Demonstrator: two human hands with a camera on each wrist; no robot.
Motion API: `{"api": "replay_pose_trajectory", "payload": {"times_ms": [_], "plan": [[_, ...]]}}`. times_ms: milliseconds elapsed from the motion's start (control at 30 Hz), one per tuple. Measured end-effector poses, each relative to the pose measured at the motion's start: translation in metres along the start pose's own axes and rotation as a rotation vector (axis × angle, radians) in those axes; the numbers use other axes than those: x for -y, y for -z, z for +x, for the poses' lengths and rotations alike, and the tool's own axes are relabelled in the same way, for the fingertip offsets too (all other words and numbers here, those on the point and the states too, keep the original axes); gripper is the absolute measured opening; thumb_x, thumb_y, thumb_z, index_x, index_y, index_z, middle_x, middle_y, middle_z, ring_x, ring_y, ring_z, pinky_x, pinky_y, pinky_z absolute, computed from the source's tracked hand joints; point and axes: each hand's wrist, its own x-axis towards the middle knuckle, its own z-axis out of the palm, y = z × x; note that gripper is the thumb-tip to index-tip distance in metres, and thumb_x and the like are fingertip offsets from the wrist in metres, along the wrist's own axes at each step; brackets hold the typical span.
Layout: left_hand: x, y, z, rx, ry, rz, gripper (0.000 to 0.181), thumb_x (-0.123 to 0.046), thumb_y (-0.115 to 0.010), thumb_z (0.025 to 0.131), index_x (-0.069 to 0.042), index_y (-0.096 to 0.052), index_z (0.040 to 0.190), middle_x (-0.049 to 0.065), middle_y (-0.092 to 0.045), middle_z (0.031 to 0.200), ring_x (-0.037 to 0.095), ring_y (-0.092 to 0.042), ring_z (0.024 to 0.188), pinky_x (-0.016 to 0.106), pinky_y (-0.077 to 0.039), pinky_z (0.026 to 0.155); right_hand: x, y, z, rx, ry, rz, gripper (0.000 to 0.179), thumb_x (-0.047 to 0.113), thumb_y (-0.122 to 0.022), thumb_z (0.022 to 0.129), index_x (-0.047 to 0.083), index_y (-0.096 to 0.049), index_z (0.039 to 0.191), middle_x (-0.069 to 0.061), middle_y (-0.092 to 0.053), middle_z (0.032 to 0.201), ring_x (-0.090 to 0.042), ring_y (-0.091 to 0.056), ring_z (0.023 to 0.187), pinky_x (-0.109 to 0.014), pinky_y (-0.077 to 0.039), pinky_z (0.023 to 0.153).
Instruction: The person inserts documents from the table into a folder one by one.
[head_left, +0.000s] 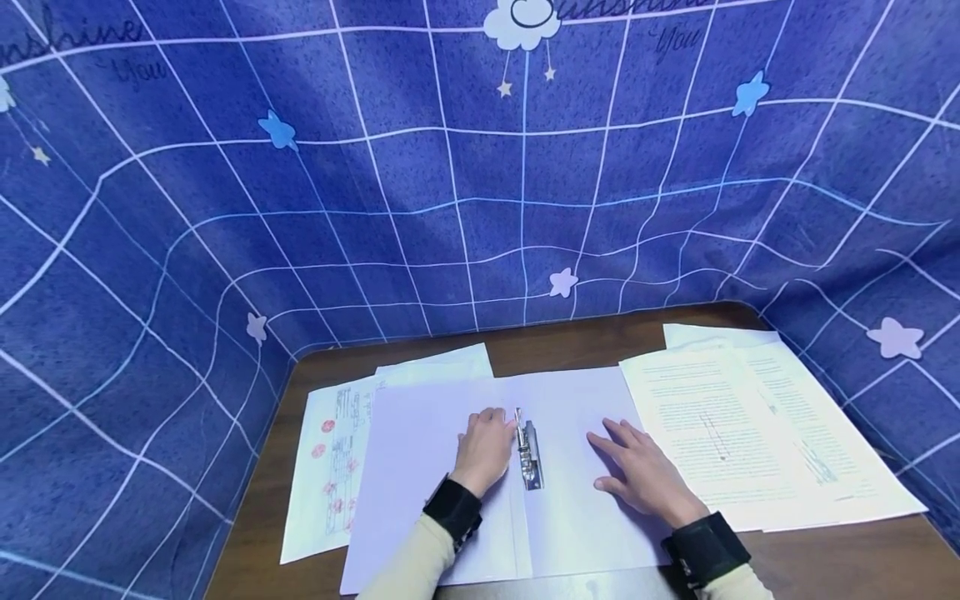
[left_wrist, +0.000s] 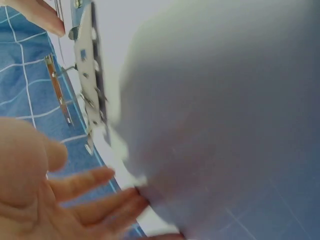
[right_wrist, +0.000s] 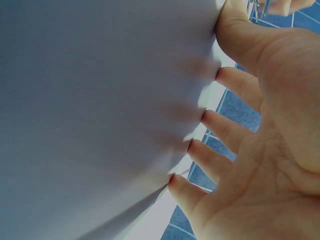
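A pale lilac folder [head_left: 420, 492] lies spread flat on the table, with a silver metal clip mechanism [head_left: 531, 457] fixed just right of its spine. My left hand [head_left: 483, 450] is immediately left of that clip, fingertips down on the folder; its thumb side is closest to the metal. In the left wrist view the clip [left_wrist: 89, 70] shows a raised bar and its fingers [left_wrist: 95, 207] reach the folder surface. On the right cover rests my right hand [head_left: 647, 477], its fingers spread. The right wrist view shows those fingertips [right_wrist: 210, 117] touching the cover, holding nothing.
Printed sheets [head_left: 697, 425] overlap the folder's right edge. At the left, papers with red stamps [head_left: 315, 492] lie partly under the folder. The brown wooden table [head_left: 840, 558] meets a blue grid-patterned cloth [head_left: 480, 167] at the back and sides.
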Motion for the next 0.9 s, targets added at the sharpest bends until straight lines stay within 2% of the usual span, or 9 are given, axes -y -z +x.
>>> {"api": "replay_pose_trajectory", "payload": {"times_ms": [133, 233, 300, 400, 533, 733, 900], "plan": [[0.018, 0.008, -0.018, 0.044, -0.096, -0.074, 0.041, -0.029, -0.069, 0.098, 0.004, -0.070, 0.122, 0.033, -0.053, 0.138, 0.048, -0.052, 0.128, 0.060, -0.047, 0.102, -0.001, 0.003, 0.001, -0.017, 0.006, 0.003, 0.069, 0.038, -0.085, 0.082, 0.010, -0.064, 0.141, -0.026, -0.051, 0.149, -0.054, -0.043, 0.138, -0.067, -0.036, 0.109], [0.026, 0.009, -0.029, 0.060, -0.125, -0.068, 0.054, -0.037, -0.077, 0.091, 0.003, -0.070, 0.126, 0.036, -0.044, 0.143, 0.048, -0.046, 0.132, 0.053, -0.048, 0.104, -0.001, 0.003, 0.001, -0.020, 0.013, 0.007, 0.069, 0.038, -0.086, 0.082, 0.010, -0.064, 0.141, -0.026, -0.051, 0.149, -0.054, -0.043, 0.138, -0.067, -0.037, 0.108], [0.029, 0.008, -0.034, 0.067, -0.137, -0.030, 0.064, -0.045, -0.078, 0.088, 0.002, -0.069, 0.129, 0.035, -0.043, 0.144, 0.047, -0.045, 0.134, 0.051, -0.050, 0.103, 0.000, 0.003, 0.002, -0.018, 0.015, 0.011, 0.069, 0.038, -0.085, 0.082, 0.010, -0.064, 0.141, -0.026, -0.051, 0.149, -0.054, -0.043, 0.138, -0.067, -0.036, 0.108], [0.029, 0.010, -0.042, 0.111, -0.132, 0.052, 0.080, -0.061, -0.075, 0.084, -0.002, -0.065, 0.137, 0.033, -0.044, 0.148, 0.051, -0.041, 0.139, 0.063, -0.043, 0.106, 0.000, 0.001, 0.002, -0.016, 0.027, 0.016, 0.069, 0.038, -0.085, 0.082, 0.010, -0.064, 0.141, -0.026, -0.051, 0.149, -0.054, -0.043, 0.138, -0.067, -0.037, 0.108], [0.028, 0.015, -0.049, 0.217, -0.101, 0.123, 0.101, -0.076, -0.071, 0.077, -0.009, -0.053, 0.150, 0.029, -0.036, 0.159, 0.057, -0.027, 0.146, 0.079, -0.025, 0.107, 0.001, 0.000, 0.001, -0.026, 0.033, 0.028, 0.069, 0.037, -0.086, 0.081, 0.008, -0.064, 0.140, -0.028, -0.051, 0.148, -0.055, -0.043, 0.137, -0.067, -0.037, 0.108], [0.029, 0.014, -0.050, 0.288, -0.101, 0.154, 0.117, -0.082, -0.069, 0.072, -0.012, -0.038, 0.160, 0.025, -0.020, 0.167, 0.054, -0.014, 0.152, 0.081, -0.015, 0.109, 0.002, 0.001, 0.002, -0.030, 0.017, 0.042, 0.068, 0.035, -0.086, 0.082, 0.007, -0.064, 0.140, -0.028, -0.051, 0.148, -0.055, -0.043, 0.138, -0.067, -0.036, 0.109], [0.029, 0.012, -0.052, 0.302, -0.089, 0.190, 0.123, -0.088, -0.065, 0.070, -0.013, -0.032, 0.162, 0.025, -0.016, 0.168, 0.053, -0.011, 0.152, 0.082, -0.014, 0.108, 0.002, 0.000, 0.004, -0.025, 0.024, 0.045, 0.069, 0.035, -0.086, 0.081, 0.008, -0.064, 0.140, -0.028, -0.051, 0.148, -0.055, -0.042, 0.138, -0.067, -0.036, 0.109]]}}
